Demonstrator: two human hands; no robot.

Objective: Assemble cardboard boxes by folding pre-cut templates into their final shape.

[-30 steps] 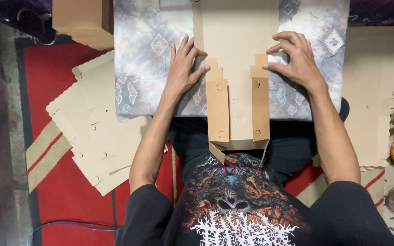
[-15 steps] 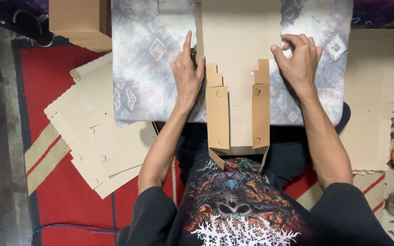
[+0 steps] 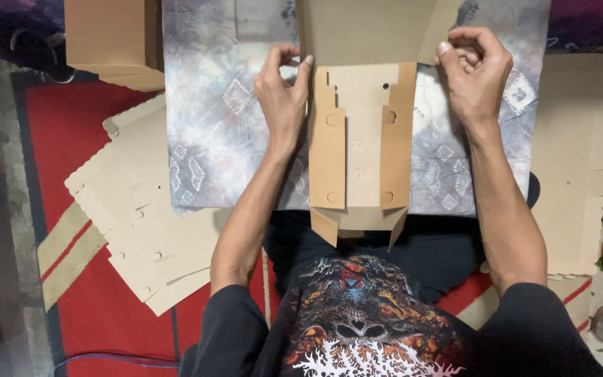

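The step in hand is judged to be folding a flat die-cut cardboard blank (image 3: pixel 361 132) into a box. The blank lies on a grey patterned cloth (image 3: pixel 211 126) directly ahead of the seated person, its near end overhanging the lap. Both long side strips are already folded inward over the centre panel. The left hand (image 3: pixel 282 94) pinches the left edge where the far panel begins, fingers curled onto the board. The right hand (image 3: pixel 474 73) grips the right corner of the raised far panel, fingers clenched around its edge. The next move appears to call for even pressure on both sides so the crease runs straight. To the left, a stack of flat blanks (image 3: pixel 141 216) lies fanned on the red mat (image 3: pixel 71 139). A plain brown assembled box (image 3: pixel 109 35) sits at the upper left. More flat cardboard (image 3: pixel 581 160) lies at the right.
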